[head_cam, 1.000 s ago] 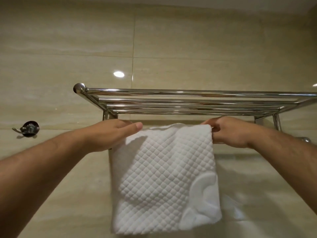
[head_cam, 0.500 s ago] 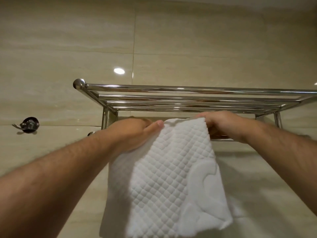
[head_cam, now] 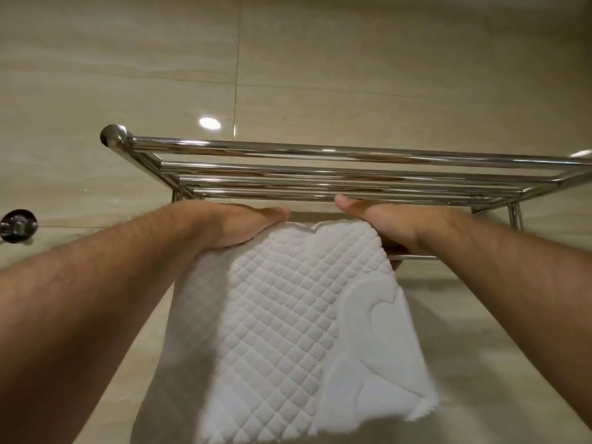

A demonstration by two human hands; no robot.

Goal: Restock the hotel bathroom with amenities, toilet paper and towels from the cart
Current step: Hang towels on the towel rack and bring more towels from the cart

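A white quilted towel (head_cam: 282,331) hangs over the lower bar (head_cam: 413,257) of a chrome towel rack (head_cam: 320,152) on the tiled wall. My left hand (head_cam: 246,224) lies flat, palm down, on the towel's top left edge with the thumb straight. At the top right corner is my right hand (head_cam: 387,224), thumb stretched out above the fabric. Its fingers are hidden behind the towel and the bar. The towel's lower part swings out toward me, its frayed hem (head_cam: 419,411) at the lower right.
The rack's upper shelf of several chrome rails (head_cam: 336,184) sits just above my hands. A round chrome wall hook (head_cam: 17,225) is mounted at the far left. Glossy beige tiles (head_cam: 352,75) cover the wall behind.
Both hands have moved up and forward over the towel's top edge, from pinching it to lying across it. The towel's lower part has swung toward me. The view has come closer.
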